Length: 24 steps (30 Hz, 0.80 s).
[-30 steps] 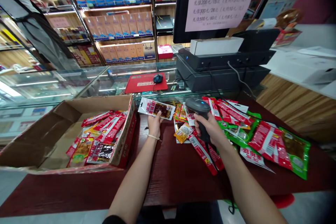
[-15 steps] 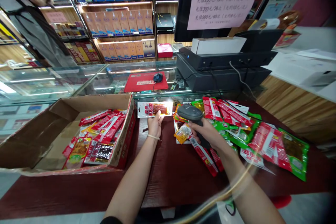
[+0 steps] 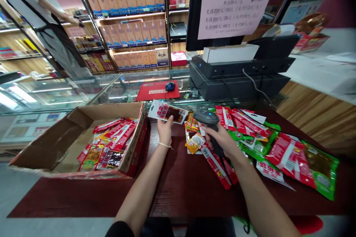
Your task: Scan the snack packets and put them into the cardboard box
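My left hand [image 3: 165, 130] grips a white snack packet [image 3: 168, 112] with red lettering and a dark see-through window. The packet is held tilted above the dark red table. In my right hand [image 3: 221, 139] is a black barcode scanner [image 3: 206, 117], its handle inside my closed fingers and its head turned toward the packet. Under and beside the scanner lies a loose pile of red, green and orange snack packets [image 3: 251, 124]. To the left, an open cardboard box [image 3: 55, 126] contains several red and white packets [image 3: 121, 133].
Behind the table stand a glass counter [image 3: 108, 87], a red mouse pad [image 3: 147, 90] with a mouse [image 3: 170, 86], and a black monitor [image 3: 193, 14] bearing a paper sign. A black cash drawer [image 3: 239, 85] sits below it. A person [image 3: 41, 18] stands by the shelves at the far left.
The packet in my left hand has tilted, its right end now lower, and its glare is gone. A blue light now shows on the scanner. The view has shifted slightly.
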Motion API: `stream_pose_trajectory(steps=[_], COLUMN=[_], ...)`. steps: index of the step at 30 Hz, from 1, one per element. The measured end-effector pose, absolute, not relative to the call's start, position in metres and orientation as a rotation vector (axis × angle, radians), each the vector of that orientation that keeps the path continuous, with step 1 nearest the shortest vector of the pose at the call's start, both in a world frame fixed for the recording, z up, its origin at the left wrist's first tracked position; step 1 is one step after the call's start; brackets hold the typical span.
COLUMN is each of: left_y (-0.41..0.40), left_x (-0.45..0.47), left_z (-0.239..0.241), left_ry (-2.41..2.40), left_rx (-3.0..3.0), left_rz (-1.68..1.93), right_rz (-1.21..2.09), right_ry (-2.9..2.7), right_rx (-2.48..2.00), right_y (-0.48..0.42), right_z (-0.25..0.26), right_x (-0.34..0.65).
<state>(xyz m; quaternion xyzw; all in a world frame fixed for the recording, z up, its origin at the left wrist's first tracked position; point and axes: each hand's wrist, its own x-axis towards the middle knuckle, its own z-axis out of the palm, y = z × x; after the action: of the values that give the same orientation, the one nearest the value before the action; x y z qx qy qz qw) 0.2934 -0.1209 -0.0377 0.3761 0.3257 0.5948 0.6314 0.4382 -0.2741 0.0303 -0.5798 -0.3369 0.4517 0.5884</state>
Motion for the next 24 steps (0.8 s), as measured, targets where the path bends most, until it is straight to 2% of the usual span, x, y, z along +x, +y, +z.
stream_pose_trajectory(steps=[7, 13, 19, 24], left_y=[-0.157, -0.170, -0.121, -0.077], left_x=[0.272, 0.198, 0.090, 0.022], left_z=[0.053, 0.117, 0.115, 0.084], left_ry=[0.658, 0.670, 0.886, 1.244], left_rx=[1.164, 1.262, 1.414, 1.466], left_rz=[1.653, 1.771, 1.752, 1.432], right_rz=[1.055, 1.103, 1.117, 1.195], right_ry=[-0.770, -0.804, -0.868, -0.901], right_rx=[-1.333, -1.287, -1.195, -1.166], right_y=[-0.277, -0.275, -0.269, -0.255], right_z=[0.032, 0.030, 0.031, 0.040], right_x=[0.438, 0.426, 0.408, 0.384])
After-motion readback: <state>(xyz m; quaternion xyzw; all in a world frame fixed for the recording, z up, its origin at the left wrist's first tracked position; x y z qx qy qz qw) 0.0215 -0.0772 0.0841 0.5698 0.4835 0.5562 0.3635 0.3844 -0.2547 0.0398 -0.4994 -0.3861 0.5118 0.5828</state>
